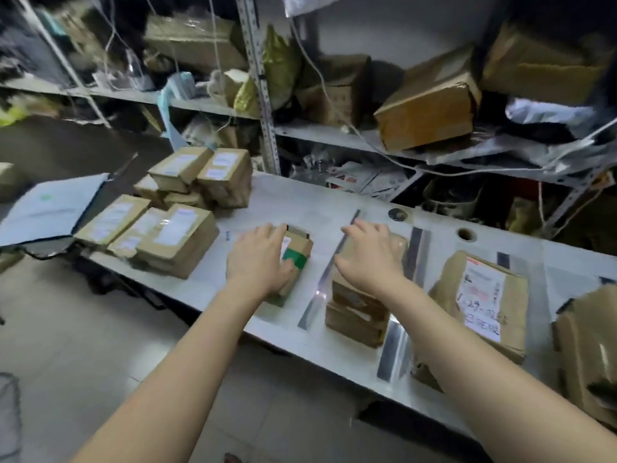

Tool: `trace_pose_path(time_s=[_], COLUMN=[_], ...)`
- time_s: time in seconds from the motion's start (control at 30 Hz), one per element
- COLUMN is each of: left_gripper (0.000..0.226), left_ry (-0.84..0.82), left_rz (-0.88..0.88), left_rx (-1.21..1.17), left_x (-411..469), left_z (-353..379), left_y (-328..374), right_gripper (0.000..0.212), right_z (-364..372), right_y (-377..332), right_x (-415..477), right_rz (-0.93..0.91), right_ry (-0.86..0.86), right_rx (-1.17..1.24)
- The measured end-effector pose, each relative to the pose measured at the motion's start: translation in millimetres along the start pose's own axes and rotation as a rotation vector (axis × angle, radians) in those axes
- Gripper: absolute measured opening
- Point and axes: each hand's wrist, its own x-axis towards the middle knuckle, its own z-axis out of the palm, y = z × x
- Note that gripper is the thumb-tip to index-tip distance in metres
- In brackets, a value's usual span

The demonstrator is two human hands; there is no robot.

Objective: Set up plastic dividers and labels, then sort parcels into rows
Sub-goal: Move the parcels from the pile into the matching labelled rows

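On the white table [287, 332], my left hand [257, 259] lies over a small cardboard parcel with green tape [298, 253], fingers curved over its top and thumb at its near side. My right hand [370, 255] rests with relaxed fingers on top of a stack of brown parcels [357, 315]. A clear plastic divider strip [329, 272] lies between the two parcels. Another divider strip [397, 342] lies to the right of the stack. A large labelled parcel [484, 302] with handwriting sits further right.
Several labelled cardboard parcels [160, 235] are piled at the table's left end, with more [207, 178] behind them. A folder [50, 208] lies at far left. Metal shelving [263, 111] with boxes and bags stands behind the table. Another parcel [587, 355] sits at the right edge.
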Motion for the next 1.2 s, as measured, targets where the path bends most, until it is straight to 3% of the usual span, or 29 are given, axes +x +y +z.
trace_pose_path(time_s=[0.27, 0.53, 0.8, 1.0, 1.2], left_gripper=[0.064, 0.064, 0.065, 0.071, 0.076], left_ry=[0.050, -0.023, -0.073, -0.133, -0.248], left_rz=[-0.204, -0.339, -0.471, -0.598, -0.627], left_rx=[0.079, 0.035, -0.050, -0.258, -0.477], left_x=[-7.1, 5.5, 53.7, 107.2, 158.3], left_z=[-22.6, -9.6, 23.4, 52.2, 96.8], left_y=[-222.4, -409.7, -540.5, -613.2, -659.6], right_gripper=[0.058, 0.056, 0.058, 0.056, 0.059], right_z=[54.5, 133.0, 228.4, 304.3, 361.4], right_y=[-178.9, -332.1, -422.9, -477.1, -510.4], right_x=[70.4, 129.5, 220.9, 294.0, 329.9], right_rz=[-0.142, -0.225, -0.193, -0.115, 0.102], right_ry=[-0.046, -0.107, -0.237, -0.373, -0.490], right_rx=[-0.072, -0.093, 0.093, 0.320, 0.463])
